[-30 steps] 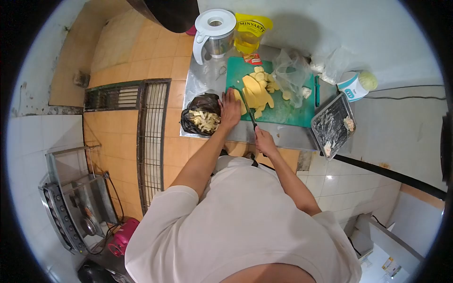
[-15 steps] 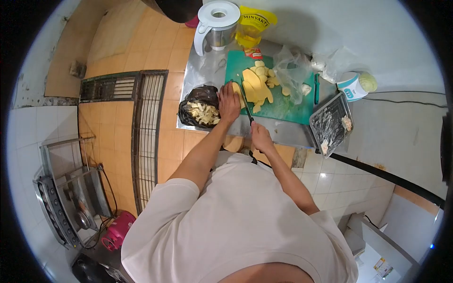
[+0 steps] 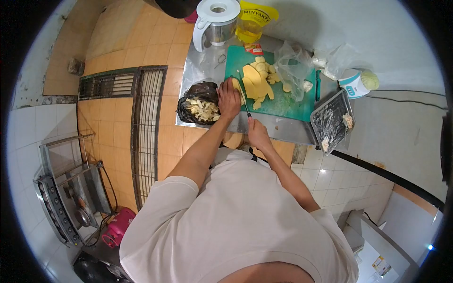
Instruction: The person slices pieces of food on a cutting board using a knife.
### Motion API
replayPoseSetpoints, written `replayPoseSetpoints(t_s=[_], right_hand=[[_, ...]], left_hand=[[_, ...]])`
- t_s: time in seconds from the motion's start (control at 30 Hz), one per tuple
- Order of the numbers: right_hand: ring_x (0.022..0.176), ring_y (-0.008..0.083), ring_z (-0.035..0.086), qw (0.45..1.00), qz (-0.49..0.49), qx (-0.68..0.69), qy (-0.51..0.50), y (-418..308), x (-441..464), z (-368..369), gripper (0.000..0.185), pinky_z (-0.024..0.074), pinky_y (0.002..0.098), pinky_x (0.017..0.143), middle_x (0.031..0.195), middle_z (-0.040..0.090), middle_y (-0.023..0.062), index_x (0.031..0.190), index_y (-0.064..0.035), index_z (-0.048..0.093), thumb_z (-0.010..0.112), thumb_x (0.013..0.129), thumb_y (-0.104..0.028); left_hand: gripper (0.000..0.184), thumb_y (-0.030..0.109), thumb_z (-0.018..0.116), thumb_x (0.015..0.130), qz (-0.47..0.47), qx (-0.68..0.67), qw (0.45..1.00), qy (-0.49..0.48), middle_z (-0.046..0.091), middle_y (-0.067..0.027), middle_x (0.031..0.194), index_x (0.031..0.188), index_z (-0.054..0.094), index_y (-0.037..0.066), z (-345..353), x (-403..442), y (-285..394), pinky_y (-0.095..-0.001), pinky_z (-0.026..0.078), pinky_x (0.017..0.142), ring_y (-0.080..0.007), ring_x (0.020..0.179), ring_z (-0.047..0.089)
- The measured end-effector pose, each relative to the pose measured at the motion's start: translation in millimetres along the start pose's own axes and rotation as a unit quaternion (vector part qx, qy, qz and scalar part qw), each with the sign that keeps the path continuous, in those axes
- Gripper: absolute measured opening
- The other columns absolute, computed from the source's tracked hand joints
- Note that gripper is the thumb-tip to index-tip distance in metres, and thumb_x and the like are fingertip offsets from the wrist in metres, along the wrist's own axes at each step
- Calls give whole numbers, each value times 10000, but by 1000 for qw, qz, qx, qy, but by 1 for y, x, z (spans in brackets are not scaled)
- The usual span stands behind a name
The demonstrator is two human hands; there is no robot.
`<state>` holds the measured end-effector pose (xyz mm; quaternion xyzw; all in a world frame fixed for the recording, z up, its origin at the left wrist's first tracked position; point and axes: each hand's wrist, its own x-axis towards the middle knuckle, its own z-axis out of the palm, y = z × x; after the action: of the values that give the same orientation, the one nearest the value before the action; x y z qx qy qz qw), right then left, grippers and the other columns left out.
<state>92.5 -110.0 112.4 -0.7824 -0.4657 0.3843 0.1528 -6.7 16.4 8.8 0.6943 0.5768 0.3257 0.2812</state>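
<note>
My right hand point(image 3: 258, 134) is closed round the handle of a knife point(image 3: 245, 101), whose blade stands at the right side of a yellow piece point(image 3: 237, 86) on the green cutting board point(image 3: 288, 107). With its fingers together, my left hand point(image 3: 229, 100) presses on that same piece at the board's left edge. Large yellow slices point(image 3: 255, 84) lie right of the blade, with smaller round slices point(image 3: 260, 65) behind them. Left of my left hand, a black plastic bag point(image 3: 204, 89) holds pale peelings or scraps point(image 3: 203, 109).
A blender jug point(image 3: 218, 23) and a yellow pouch point(image 3: 251, 23) stand at the back. A clear plastic bag point(image 3: 290, 61) lies on the board's right part. Further right are a green-handled tool point(image 3: 318, 85), a clear tray point(image 3: 333, 121) and a white-and-blue container point(image 3: 353, 87).
The knife blade has shifted slightly left with my right hand, close against the yellow piece. My left hand stays on it. The whole view has shifted slightly.
</note>
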Motion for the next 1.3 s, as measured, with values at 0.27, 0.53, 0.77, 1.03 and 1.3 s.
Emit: replayPoseSetpoints(t_s=[0.27, 0.53, 0.77, 1.03, 1.3], right_hand=[[910, 538, 626, 998, -40, 18, -41, -2, 48, -2, 592, 476, 579, 867, 918, 652, 350, 958, 98, 621, 304, 1089, -385], [1052, 553, 610, 998, 47, 23, -43, -40, 97, 6, 681, 464, 562, 977, 1041, 646, 401, 981, 123, 687, 324, 1057, -449], [1050, 562, 601, 999, 30, 17, -27, -37, 92, 5, 645, 464, 562, 968, 1049, 646, 396, 1002, 123, 672, 336, 1064, -424], [972, 570, 603, 999, 26, 21, -42, -12, 29, -5, 543, 456, 596, 911, 1002, 641, 383, 1015, 103, 601, 337, 1083, -367], [977, 560, 599, 999, 48, -8, -15, -4, -2, -2, 529, 461, 583, 879, 983, 644, 370, 992, 74, 603, 348, 1087, -379]], left_hand=[[568, 241, 421, 985, 19, 17, 1000, -4, 420, -212, 1487, 1485, 361, -23, -1, 1, -2, -619, 207, 1179, -424, 1401, 343], [619, 267, 477, 960, 33, 20, 999, 2, 424, -243, 1464, 1475, 359, -55, 6, 3, -13, -617, 203, 1180, -434, 1395, 336], [688, 294, 542, 915, 7, 30, 999, -36, 405, -244, 1473, 1479, 360, -56, -7, 4, 4, -648, 198, 1178, -461, 1401, 307], [609, 243, 482, 942, 9, 71, 997, -39, 402, -216, 1483, 1479, 394, -29, -1, -8, 10, -685, 161, 1171, -490, 1405, 290], [576, 243, 456, 965, 41, 63, 997, -25, 410, -217, 1475, 1471, 406, -26, -1, -6, 5, -667, 151, 1178, -494, 1393, 298]])
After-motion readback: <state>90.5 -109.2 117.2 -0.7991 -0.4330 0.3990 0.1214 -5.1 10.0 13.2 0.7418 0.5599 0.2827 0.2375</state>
